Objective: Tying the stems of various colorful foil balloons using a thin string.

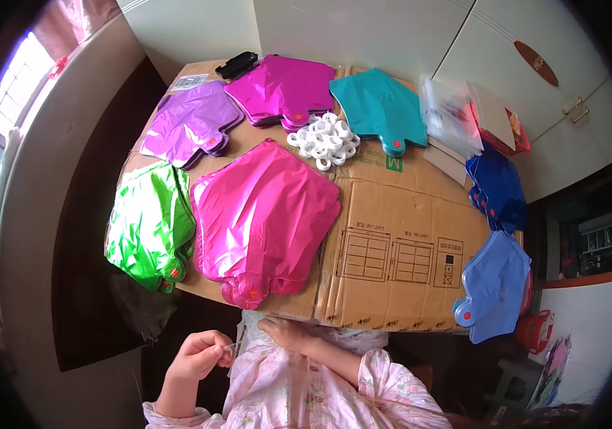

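Note:
My left hand [202, 354] is in front of the cardboard's near edge, thumb and fingers pinched on a thin whitish strip [233, 344]. To its right, my right hand [284, 334] is closed on clear plastic [252, 325] over my lap; its fingertips are partly hidden. Nearest to both hands lies a stack of shiny pink foil pieces [266, 214], flat with a rounded tab toward me. Left of that is a green foil stack [150, 222]. Behind them are a purple stack [191, 121], a magenta stack [281, 89] and a teal stack [379, 107].
Cardboard [399, 207] covers the work surface. White rings [325, 139] are heaped among the stacks. Clear plastic sleeves [449, 114] lie at the back right, dark blue [497, 187] and light blue [493, 286] stacks along the right edge. A black object [237, 66] sits at the back; cabinets [363, 32] stand behind.

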